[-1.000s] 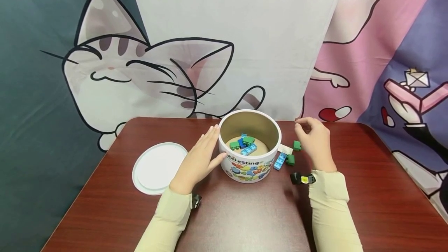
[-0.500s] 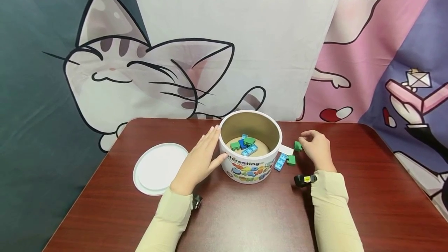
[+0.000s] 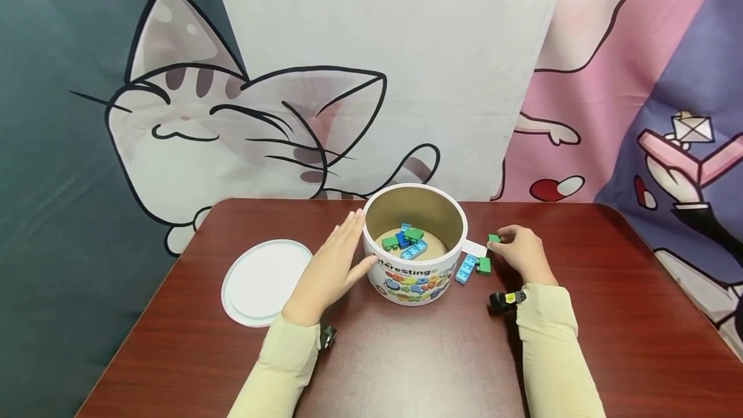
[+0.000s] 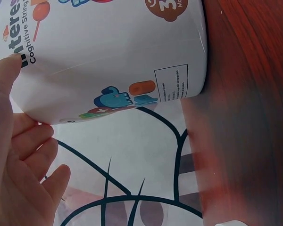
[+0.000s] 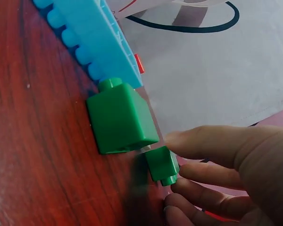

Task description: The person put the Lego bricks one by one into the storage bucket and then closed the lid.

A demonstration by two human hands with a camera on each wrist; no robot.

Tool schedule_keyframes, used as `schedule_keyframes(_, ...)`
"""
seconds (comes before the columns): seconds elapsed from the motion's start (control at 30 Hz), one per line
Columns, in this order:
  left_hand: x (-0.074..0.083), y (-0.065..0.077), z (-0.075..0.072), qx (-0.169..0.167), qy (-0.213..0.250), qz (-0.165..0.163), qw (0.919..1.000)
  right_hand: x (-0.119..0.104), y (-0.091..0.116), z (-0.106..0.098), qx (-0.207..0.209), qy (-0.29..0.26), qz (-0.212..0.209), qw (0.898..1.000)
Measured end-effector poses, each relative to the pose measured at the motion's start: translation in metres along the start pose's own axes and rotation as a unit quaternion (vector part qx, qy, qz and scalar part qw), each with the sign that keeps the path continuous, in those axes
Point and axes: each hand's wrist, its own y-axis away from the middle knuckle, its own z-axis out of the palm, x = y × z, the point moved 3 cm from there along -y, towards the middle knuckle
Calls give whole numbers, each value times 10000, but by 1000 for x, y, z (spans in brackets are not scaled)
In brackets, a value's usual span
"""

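Note:
My left hand (image 3: 331, 266) lies with straight fingers against the left side of the round white bucket (image 3: 409, 286); its thumb touches the front wall in the left wrist view. Inside the bucket are several toy blocks (image 3: 413, 249), green and blue. To the right of it, my right hand (image 3: 525, 253) pinches a small green block (image 5: 161, 165) between thumb and fingers, down at the table. Nearer the bucket lie another green block (image 5: 120, 120) and a light blue block (image 3: 466, 268), side by side. The fingers partly cover the pinched block in the head view.
A round white lid (image 3: 264, 282) lies on the brown table (image 3: 400, 366) left of the bucket. A white card-like piece (image 3: 475, 248) sticks out at the bucket's right side. Cartoon-printed cloth (image 3: 371, 128) hangs behind the table's far edge.
My right hand has come down from above the table's far right to the farther green block and closed thumb and fingers on it. My left hand has stayed against the bucket.

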Motion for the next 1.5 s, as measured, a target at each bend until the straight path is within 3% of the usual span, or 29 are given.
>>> schedule_keyframes(0.53,0,-2,1,-35,18,-35,10000,0,0,0,41,94,-19,9999)
schedule_keyframes(0.97,-1,-2,2,-17,-48,-4,10000,-7,0,-5,201,189,-266,9993)
schedule_keyframes(1.2,-1,-2,2,-20,-90,14,10000,-20,6,-14,341,126,-413,9985)
schedule_keyframes(1.5,1,-1,1,-11,-39,-4,10000,-47,17,-33,825,-64,-914,9924)
